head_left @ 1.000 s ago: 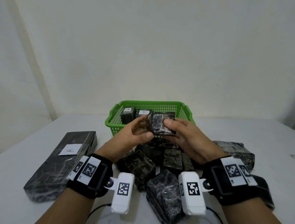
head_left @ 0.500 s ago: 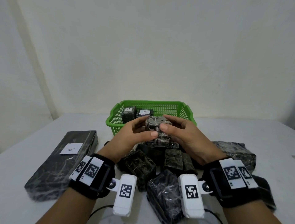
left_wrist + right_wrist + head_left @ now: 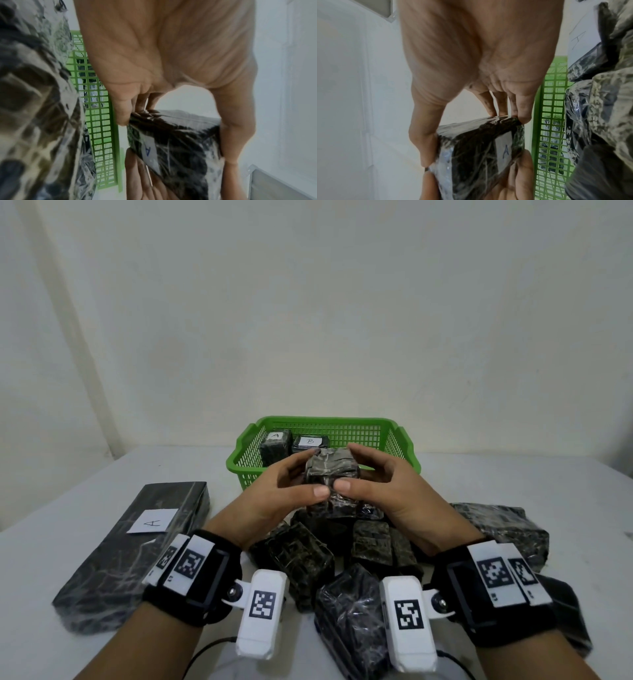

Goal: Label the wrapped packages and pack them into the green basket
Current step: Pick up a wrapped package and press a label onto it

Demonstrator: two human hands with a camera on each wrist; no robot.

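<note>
Both hands hold one small dark wrapped package (image 3: 331, 470) in the air just in front of the green basket (image 3: 404, 440). My left hand (image 3: 291, 491) grips its left side and my right hand (image 3: 373, 484) its right, thumbs meeting on the near face. The wrist views show a white label marked A (image 3: 504, 152) on its underside (image 3: 148, 152). In the basket stand two packages, labelled A (image 3: 274, 445) and B (image 3: 310, 442).
Several unlabelled wrapped packages (image 3: 301, 556) lie heaped on the white table below my hands. A long wrapped package with an A label (image 3: 137, 546) lies at the left. Another bulky package (image 3: 507, 529) lies at the right. A wall stands close behind the basket.
The package has been turned in both hands, from tilted toward the right hand to squarely held between them. The thumbs have come together on its near face.
</note>
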